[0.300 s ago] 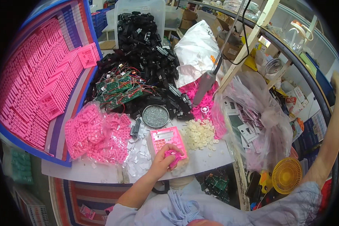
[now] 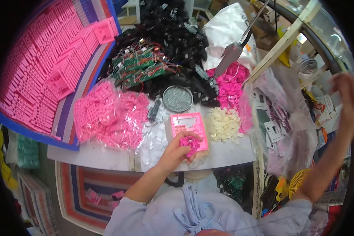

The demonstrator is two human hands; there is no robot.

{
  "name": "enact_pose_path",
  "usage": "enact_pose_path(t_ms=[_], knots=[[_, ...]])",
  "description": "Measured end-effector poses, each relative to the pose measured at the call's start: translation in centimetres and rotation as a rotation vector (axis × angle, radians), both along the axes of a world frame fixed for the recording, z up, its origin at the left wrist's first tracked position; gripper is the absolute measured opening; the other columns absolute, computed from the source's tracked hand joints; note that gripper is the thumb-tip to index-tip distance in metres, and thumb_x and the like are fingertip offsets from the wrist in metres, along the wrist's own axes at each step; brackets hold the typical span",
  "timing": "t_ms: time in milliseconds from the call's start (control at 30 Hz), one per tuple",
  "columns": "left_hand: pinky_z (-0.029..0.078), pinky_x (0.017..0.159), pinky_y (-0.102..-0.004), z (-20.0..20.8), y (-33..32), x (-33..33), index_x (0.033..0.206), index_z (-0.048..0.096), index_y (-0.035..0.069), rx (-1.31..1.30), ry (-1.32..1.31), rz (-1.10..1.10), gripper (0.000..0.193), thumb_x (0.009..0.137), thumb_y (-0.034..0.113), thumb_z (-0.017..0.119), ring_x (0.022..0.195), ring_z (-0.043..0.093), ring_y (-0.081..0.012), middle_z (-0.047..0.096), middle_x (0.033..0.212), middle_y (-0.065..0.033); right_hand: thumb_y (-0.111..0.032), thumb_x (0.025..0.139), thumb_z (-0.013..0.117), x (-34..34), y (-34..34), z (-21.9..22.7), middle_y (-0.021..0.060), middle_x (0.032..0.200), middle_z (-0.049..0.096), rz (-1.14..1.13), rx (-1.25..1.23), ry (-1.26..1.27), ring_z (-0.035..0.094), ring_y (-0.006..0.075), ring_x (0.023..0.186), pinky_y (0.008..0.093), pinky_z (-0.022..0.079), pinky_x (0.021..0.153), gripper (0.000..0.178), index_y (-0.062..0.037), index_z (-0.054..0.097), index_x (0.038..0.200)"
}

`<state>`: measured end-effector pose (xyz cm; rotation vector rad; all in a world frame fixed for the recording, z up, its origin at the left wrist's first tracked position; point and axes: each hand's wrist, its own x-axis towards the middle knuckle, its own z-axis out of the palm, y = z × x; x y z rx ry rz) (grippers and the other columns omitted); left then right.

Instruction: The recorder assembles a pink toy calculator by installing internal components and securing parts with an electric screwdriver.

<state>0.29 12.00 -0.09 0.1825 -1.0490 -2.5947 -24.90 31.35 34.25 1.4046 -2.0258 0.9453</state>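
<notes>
Closed fingers of my left hand [image 2: 174,151] grip a bright pink round plastic part [image 2: 188,144], ring-shaped with openings in its face. The hand is over the lower edge of a pink rectangular plastic casing [image 2: 199,129], which lies on the white table [image 2: 102,156] and has a clear strip window and key holes. Out at the far right, my right hand [image 2: 345,88] is raised at the end of a stretched arm, away from the table; its fingers are smeared by motion. Behind the casing stands a round metal tin [image 2: 177,98] of small grey metal pieces.
Pale round buttons [image 2: 224,124] are heaped beside the casing, near pink rings [image 2: 234,88]. Left lie bagged pink keypads [image 2: 110,116] and a blue-edged bin [image 2: 37,144] of pink casings. Wired green boards [image 2: 141,67] rest on black parts [image 2: 165,35]. An electric screwdriver [image 2: 229,57] hangs overhead.
The whole view has shifted, with the table's things sitting further right and higher. The pink round part has turned to show more of its face. My right hand has moved slightly inward.
</notes>
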Motion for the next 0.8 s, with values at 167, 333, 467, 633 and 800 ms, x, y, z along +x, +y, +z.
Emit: enact_pose_path(t_ms=[167, 333, 467, 633, 800], knots=[[0.045, 0.052, -0.0258, -1.0, 0.7, 1.2, 0.129, 0.045, 0.002, 0.152, -0.081, -0.011, 0.038, 0.092, 0.007, 0.054, 0.064, 0.056, -0.0154, 0.06, 0.112, -0.0193, 0.004, 0.084, 0.068, 7.1, -4.9, -23.8, 0.0115, 0.081, 0.066, 0.36, 0.383, -0.352, 0.068, 0.0247, 0.073, 0.0328, 0.053, 0.067, 0.017, 0.0, 0.063, 0.1], [0.041, 0.047, -0.0241, -1.5, 0.2, 2.8, 0.129, 0.045, 0.003, 0.096, -0.226, -0.028, 0.037, 0.093, 0.007, 0.053, 0.06, 0.055, -0.0128, 0.057, 0.083, -0.0089, 0.0, 0.089, 0.066, 8.7, -6.2, -29.6, 0.0105, 0.083, 0.069, 0.545, 0.382, -0.799, 0.068, 0.0178, 0.072, 0.03, 0.052, 0.062, 0.012, 0.0018, 0.062, 0.1], [0.037, 0.044, -0.0231, -1.5, 0.3, 2.5, 0.13, 0.044, 0.002, 0.067, -0.308, -0.05, 0.039, 0.092, 0.008, 0.056, 0.055, 0.053, -0.0114, 0.054, 0.073, -0.0052, -0.003, 0.093, 0.061, 7.5, -7.2, -29.7, 0.0073, 0.082, 0.07, 0.591, 0.558, -1.222, 0.063, 0.0108, 0.068, 0.0244, 0.05, 0.062, 0.009, 0.0021, 0.061, 0.1], [0.032, 0.043, -0.0226, -1.9, 0.0, 1.7, 0.128, 0.044, 0.002, 0.013, -0.278, -0.244, 0.041, 0.09, 0.008, 0.06, 0.049, 0.047, -0.01, 0.052, 0.07, -0.0025, -0.009, 0.096, 0.061, 4.7, -7.1, -31.1, 0.0034, 0.084, 0.07, 0.724, 0.792, -1.623, 0.063, 0.0077, 0.071, 0.0223, 0.049, 0.062, 0.012, 0.0015, 0.062, 0.101], [0.031, 0.044, -0.0231, -1.9, 0.1, 1.2, 0.124, 0.046, 0.002, 0.077, -0.298, -0.275, 0.04, 0.088, 0.007, 0.06, 0.051, 0.047, -0.0095, 0.052, 0.073, -0.0024, -0.008, 0.088, 0.068, 3.6, -6.9, -32.8, 0.0058, 0.079, 0.068, 0.878, 0.68, -1.092, 0.061, 0.0166, 0.07, 0.0294, 0.048, 0.064, 0.009, -0.0032, 0.068, 0.095]])
